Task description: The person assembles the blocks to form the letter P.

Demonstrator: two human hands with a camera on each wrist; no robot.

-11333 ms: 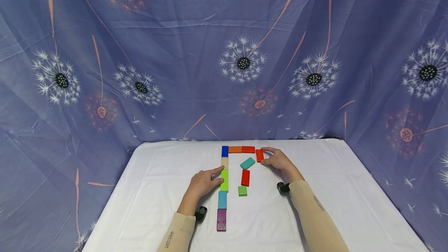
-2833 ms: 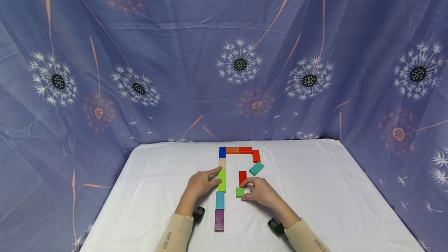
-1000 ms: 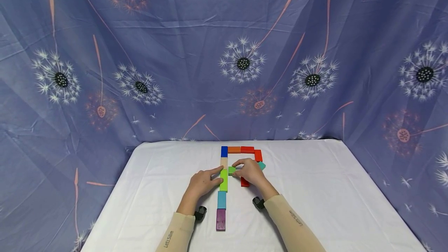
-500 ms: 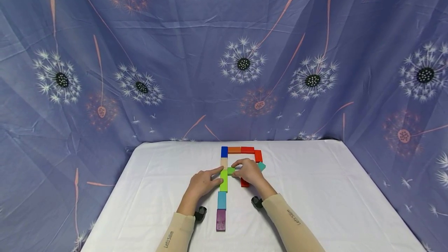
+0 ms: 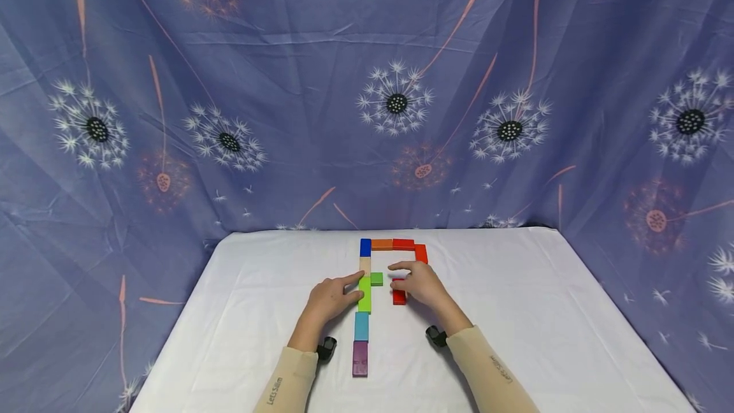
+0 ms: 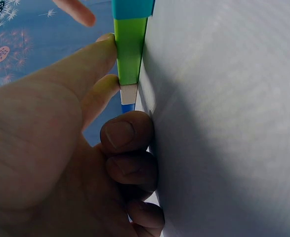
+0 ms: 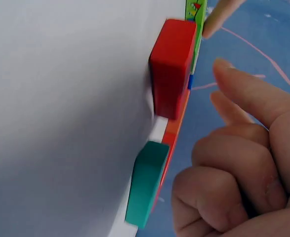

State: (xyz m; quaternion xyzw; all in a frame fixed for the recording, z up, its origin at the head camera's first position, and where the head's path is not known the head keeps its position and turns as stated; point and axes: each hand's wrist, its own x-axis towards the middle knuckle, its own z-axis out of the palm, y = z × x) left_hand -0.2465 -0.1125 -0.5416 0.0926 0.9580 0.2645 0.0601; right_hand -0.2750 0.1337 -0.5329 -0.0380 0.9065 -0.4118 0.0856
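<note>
My left hand (image 5: pixel 329 301) rests beside a column of blocks. Its index fingertip touches the beige block (image 5: pixel 365 265) and its thumb the lime block (image 5: pixel 364 296); the other fingers curl under in the left wrist view. A small green block (image 5: pixel 376 279) lies against the column's right side. My right hand (image 5: pixel 424 285) hovers just right of it, thumb and index apart with nothing between them. Under the thumb in the head view, partly covered, lies a red block (image 5: pixel 399 297). A teal block (image 7: pixel 147 185), hidden by the hand in the head view, shows in the right wrist view.
The column has a dark blue block (image 5: pixel 365 247) at its far end, and a light blue block (image 5: pixel 361 326) and purple block (image 5: pixel 360 359) nearer. An orange block (image 5: pixel 381 245) and two red ones extend right from the top. A patterned curtain (image 5: pixel 309 113) hangs behind the white table (image 5: pixel 504 311).
My right hand has carried the small green block from near the red block to the column, let go of it and drawn back right. The teal block was shifted right earlier. The left hand stays.
</note>
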